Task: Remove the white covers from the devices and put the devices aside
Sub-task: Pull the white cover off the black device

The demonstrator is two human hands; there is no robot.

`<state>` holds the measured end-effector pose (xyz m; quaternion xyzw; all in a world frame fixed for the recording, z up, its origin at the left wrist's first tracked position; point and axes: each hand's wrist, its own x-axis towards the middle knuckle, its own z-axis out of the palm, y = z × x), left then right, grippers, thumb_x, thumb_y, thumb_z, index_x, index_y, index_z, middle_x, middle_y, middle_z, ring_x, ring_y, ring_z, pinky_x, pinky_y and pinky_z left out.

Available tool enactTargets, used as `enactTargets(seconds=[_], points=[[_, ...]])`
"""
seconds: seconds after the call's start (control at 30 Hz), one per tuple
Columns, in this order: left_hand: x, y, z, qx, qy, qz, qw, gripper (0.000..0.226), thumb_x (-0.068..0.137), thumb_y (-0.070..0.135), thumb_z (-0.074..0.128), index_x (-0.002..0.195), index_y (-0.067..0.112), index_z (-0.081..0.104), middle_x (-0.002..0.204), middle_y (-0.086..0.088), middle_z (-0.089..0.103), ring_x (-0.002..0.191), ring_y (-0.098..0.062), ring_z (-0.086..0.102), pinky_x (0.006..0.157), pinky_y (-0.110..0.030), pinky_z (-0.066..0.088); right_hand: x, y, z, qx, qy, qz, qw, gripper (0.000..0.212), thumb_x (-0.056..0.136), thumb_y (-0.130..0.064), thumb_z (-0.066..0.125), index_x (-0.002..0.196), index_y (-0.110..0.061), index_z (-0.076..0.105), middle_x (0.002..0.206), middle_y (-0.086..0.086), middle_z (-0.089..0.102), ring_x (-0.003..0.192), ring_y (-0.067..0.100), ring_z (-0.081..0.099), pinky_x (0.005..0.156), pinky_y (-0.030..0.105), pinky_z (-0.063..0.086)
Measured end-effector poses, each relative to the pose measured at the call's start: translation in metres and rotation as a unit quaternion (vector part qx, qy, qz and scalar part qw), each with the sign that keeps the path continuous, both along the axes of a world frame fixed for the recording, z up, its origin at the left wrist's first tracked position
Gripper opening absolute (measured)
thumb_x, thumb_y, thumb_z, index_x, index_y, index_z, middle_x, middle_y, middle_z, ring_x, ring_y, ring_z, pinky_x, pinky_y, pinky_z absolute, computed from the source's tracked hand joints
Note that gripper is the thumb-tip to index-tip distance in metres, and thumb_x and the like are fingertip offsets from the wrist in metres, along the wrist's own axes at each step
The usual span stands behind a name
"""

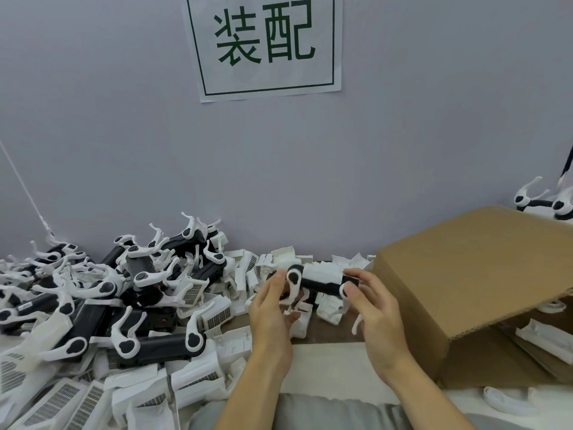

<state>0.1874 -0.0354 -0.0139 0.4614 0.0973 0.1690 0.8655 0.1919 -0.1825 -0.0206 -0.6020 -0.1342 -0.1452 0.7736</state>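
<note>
Between both hands, mid-tabletop | device (319,282) held at each end, left hand (271,308) and right hand (373,301) fingers gripping | white cover (321,271) on top | tip: brace ends, peel cover upward, don't yank

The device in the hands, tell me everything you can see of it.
The device is a black bar, seemingly plastic, with a white cover still over its top middle and white rounded joints at both ends; thin white arms hang below. It lies roughly level in the air above the table. The left hand grips its left end, the right hand its right end.
</note>
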Motion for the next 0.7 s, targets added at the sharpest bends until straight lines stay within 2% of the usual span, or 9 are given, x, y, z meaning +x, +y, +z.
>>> enactTargets(seconds=[0.1, 0.2, 0.23, 0.33, 0.4, 0.47, 0.57, 0.63, 0.7], points=[[-0.005, 0.002, 0.003, 0.103, -0.03, -0.018, 0.994, 0.035, 0.074, 0.057, 0.076, 0.099, 0.033, 0.079, 0.094, 0.014, 0.075, 0.091, -0.012, 0.068, 0.071, -0.031, 0.048, 0.005, -0.003, 0.0, -0.016, 0.03, -0.047, 0.998, 0.022, 0.101, -0.02, 0.056, 0.088, -0.023, 0.073, 0.088, -0.002, 0.073, 0.069, 0.007, 0.066, 0.055, 0.017, 0.05], [-0.009, 0.001, 0.006, 0.159, -0.076, -0.07, 0.982, 0.06, 0.064, 0.062, 0.081, 0.117, 0.035, 0.07, 0.109, 0.009, 0.074, 0.103, -0.01, 0.069, 0.077, -0.026, 0.055, 0.007, -0.006, 0.001, -0.017, 0.122, 0.006, 0.992, 0.033, 0.106, -0.027, 0.045, 0.095, -0.007, 0.069, 0.097, 0.024, 0.069, 0.082, 0.043, 0.069, 0.077, 0.052, 0.06], [-0.01, 0.0, 0.007, 0.176, -0.086, -0.093, 0.976, 0.06, 0.064, 0.058, 0.081, 0.12, 0.041, 0.066, 0.11, 0.007, 0.074, 0.104, -0.011, 0.07, 0.078, -0.026, 0.057, 0.006, -0.005, 0.002, -0.008, 0.154, 0.045, 0.987, 0.038, 0.106, -0.028, 0.04, 0.099, -0.003, 0.068, 0.096, 0.028, 0.07, 0.081, 0.046, 0.069, 0.076, 0.054, 0.06], [-0.008, -0.005, 0.002, 0.214, -0.076, -0.094, 0.969, 0.057, 0.078, 0.03, 0.083, 0.122, 0.056, 0.057, 0.102, 0.006, 0.076, 0.099, -0.016, 0.074, 0.081, -0.039, 0.062, 0.002, -0.003, 0.004, -0.049, 0.219, 0.128, 0.966, 0.044, 0.106, -0.027, 0.033, 0.106, 0.002, 0.065, 0.088, 0.029, 0.072, 0.072, 0.039, 0.073, 0.063, 0.039, 0.06], [-0.006, -0.004, -0.002, 0.23, -0.053, -0.048, 0.971, 0.061, 0.085, 0.011, 0.079, 0.119, 0.056, 0.057, 0.098, 0.005, 0.076, 0.096, -0.014, 0.074, 0.086, -0.047, 0.061, 0.002, -0.003, 0.004, -0.115, 0.236, 0.148, 0.954, 0.05, 0.106, -0.032, 0.036, 0.11, 0.012, 0.062, 0.096, 0.033, 0.07, 0.079, 0.038, 0.074, 0.064, 0.036, 0.06], [-0.006, -0.003, -0.003, 0.247, -0.039, -0.033, 0.968, 0.062, 0.085, 0.003, 0.077, 0.116, 0.054, 0.059, 0.097, 0.001, 0.075, 0.091, -0.014, 0.074, 0.085, -0.044, 0.061, 0.001, -0.004, 0.004, -0.156, 0.232, 0.15, 0.948, 0.048, 0.104, -0.035, 0.046, 0.11, 0.008, 0.067, 0.101, 0.03, 0.07, 0.082, 0.033, 0.075, 0.07, 0.037, 0.059], [-0.006, -0.005, -0.003, 0.284, -0.041, -0.073, 0.955, 0.047, 0.091, 0.009, 0.071, 0.115, 0.049, 0.064, 0.091, 0.001, 0.076, 0.085, -0.014, 0.073, 0.071, -0.027, 0.058, -0.006, -0.008, 0.012, -0.194, 0.206, 0.177, 0.943, 0.02, 0.099, -0.019, 0.06, 0.115, -0.01, 0.067, 0.093, 0.02, 0.075, 0.075, 0.032, 0.072, 0.074, 0.041, 0.061], [-0.006, -0.005, -0.004, 0.274, -0.037, -0.093, 0.956, 0.027, 0.097, 0.023, 0.062, 0.118, 0.04, 0.067, 0.1, -0.001, 0.076, 0.091, -0.019, 0.073, 0.069, -0.025, 0.055, -0.009, -0.014, 0.018, -0.215, 0.221, 0.222, 0.925, 0.02, 0.097, -0.013, 0.063, 0.116, -0.007, 0.065, 0.1, 0.029, 0.071, 0.075, 0.034, 0.069, 0.075, 0.042, 0.062], [-0.009, -0.003, -0.004, 0.267, -0.044, -0.097, 0.958, 0.028, 0.093, 0.043, 0.059, 0.119, 0.035, 0.069, 0.109, -0.003, 0.076, 0.098, -0.023, 0.072, 0.072, -0.027, 0.055, -0.008, -0.021, 0.025, -0.233, 0.235, 0.243, 0.912, 0.023, 0.096, -0.016, 0.064, 0.114, -0.002, 0.065, 0.107, 0.032, 0.069, 0.073, 0.032, 0.068, 0.07, 0.037, 0.06]])
